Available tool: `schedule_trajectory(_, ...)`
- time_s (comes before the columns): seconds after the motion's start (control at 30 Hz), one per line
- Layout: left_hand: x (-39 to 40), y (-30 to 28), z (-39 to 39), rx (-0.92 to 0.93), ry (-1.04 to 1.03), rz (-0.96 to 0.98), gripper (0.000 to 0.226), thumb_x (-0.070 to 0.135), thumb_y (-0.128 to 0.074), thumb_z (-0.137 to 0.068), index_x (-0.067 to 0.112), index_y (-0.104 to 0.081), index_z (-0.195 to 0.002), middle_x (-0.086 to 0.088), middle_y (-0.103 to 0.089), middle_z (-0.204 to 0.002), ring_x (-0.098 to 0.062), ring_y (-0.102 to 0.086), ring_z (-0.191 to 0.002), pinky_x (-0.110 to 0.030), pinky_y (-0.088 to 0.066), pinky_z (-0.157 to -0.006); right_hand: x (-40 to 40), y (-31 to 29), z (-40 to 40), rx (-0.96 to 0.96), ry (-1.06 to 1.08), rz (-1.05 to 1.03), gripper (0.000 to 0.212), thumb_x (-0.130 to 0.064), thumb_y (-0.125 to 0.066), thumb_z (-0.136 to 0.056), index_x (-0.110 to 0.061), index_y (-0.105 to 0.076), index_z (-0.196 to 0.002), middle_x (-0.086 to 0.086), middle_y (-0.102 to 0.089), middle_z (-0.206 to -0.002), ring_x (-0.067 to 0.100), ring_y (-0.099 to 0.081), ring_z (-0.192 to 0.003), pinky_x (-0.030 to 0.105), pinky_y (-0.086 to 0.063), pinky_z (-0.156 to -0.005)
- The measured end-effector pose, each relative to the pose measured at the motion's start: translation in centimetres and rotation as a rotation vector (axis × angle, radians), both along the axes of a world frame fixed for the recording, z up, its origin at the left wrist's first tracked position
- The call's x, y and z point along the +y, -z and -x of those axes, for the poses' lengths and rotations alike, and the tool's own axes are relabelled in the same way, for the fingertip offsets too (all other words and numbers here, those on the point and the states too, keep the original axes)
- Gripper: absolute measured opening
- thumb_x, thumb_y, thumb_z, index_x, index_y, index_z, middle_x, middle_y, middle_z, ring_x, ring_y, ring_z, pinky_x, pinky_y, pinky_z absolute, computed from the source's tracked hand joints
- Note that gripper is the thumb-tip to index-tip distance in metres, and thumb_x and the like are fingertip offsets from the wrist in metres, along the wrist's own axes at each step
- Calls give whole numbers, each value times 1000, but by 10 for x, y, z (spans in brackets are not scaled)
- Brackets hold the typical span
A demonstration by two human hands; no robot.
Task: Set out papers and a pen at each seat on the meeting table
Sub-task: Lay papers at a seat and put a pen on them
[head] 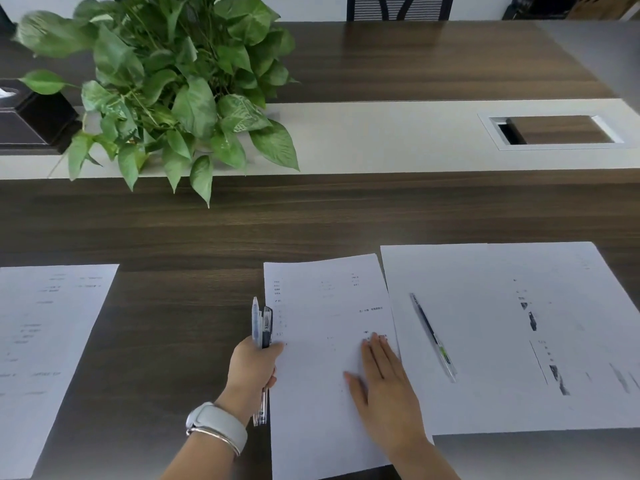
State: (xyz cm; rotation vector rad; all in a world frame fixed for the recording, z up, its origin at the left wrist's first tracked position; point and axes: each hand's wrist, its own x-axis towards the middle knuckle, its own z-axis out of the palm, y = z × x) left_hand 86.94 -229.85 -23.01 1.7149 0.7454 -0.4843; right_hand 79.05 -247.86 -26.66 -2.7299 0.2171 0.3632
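A printed sheet [318, 327] lies on the dark wood table [194, 230] right in front of me. My right hand [384, 382] rests flat on its lower right part, fingers spread. My left hand [252, 368] sits at the sheet's left edge, closed around two pens [262, 323] that stand up out of the fist. To the right are larger papers [502, 334] with a dark pen [433, 336] lying diagonally on them. Another printed sheet [41, 341] lies at the far left.
A leafy potted plant [173, 84] stands on the pale centre strip [374, 136], with a black tissue box [31, 119] to its left. A cable hatch [554, 129] is set in the strip at right. A chair back [398, 6] shows beyond the far edge.
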Motion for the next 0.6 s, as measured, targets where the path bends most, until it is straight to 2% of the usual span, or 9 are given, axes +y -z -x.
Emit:
schedule_trajectory(0.07, 2, 0, 2, -16, 69, -60, 10, 8, -57, -89, 10, -51, -81, -6, -42, -57, -15, -38, -46, -24, -34, -40, 1, 0, 0, -9, 12, -22, 74, -52, -11, -97, -4, -64, -118, 9, -63, -126, 16, -41, -124, 22, -7, -110)
schedule_trajectory(0.17, 4, -1, 8, -106, 214, -215, 16, 14, -56, -90, 15, -49, -75, -4, -46, -57, -15, -42, -49, -23, -37, -45, 7, -1, 1, -35, 19, -14, 76, -53, -10, -96, -6, -65, -116, 8, -64, -124, 19, -53, -122, 20, -13, -110)
schedule_trajectory(0.27, 14, -6, 14, -204, 350, -341, 15, 17, -53, -92, 18, -50, -77, 1, -51, -63, -12, -46, -53, -18, -34, -46, 11, -2, 1, -103, 46, -20, 75, -56, -11, -95, -10, -66, -115, 3, -66, -121, 18, -63, -113, 22, -43, -98)
schedule_trajectory(0.33, 28, -7, 18, -200, 355, -324, 10, 18, -54, -91, 16, -53, -82, 0, -53, -66, -11, -46, -56, -18, -33, -48, 14, 0, 0, -178, 109, -104, 63, -56, -29, -93, -10, -63, -119, 5, -64, -123, 22, -62, -112, 34, -53, -90)
schedule_trajectory(0.37, 37, -7, 20, -188, 332, -289, 9, 18, -56, -90, 14, -55, -82, -2, -55, -67, -14, -47, -57, -20, -34, -50, 16, -2, -1, -199, 166, -140, 57, -52, -42, -90, -10, -59, -123, 7, -61, -127, 26, -59, -115, 37, -51, -93)
schedule_trajectory(0.43, 56, -7, 27, -163, 258, -174, 12, 16, -59, -88, 9, -57, -79, -2, -54, -59, -15, -43, -53, -26, -35, -53, 21, -6, -3, -161, 262, -186, 59, -42, -58, -87, -11, -45, -135, 8, -47, -139, 27, -45, -126, 40, -42, -103)
schedule_trajectory(0.5, 71, -10, 36, -134, 183, -47, 16, 9, -60, -88, 9, -56, -73, 6, -49, -41, -7, -39, -39, -22, -34, -44, 29, -13, -4, -94, 397, -288, 67, -39, -60, -86, -13, -34, -142, 6, -38, -146, 25, -32, -133, 41, -31, -109)
schedule_trajectory(0.6, 90, -17, 53, -94, 125, 86, 22, 4, -59, -88, 12, -52, -69, 6, -46, -32, -2, -36, -28, -13, -29, -33, 45, -21, 4, -75, 534, -514, 65, -40, -58, -87, -17, -34, -142, 3, -43, -139, 24, -32, -130, 47, -30, -109)
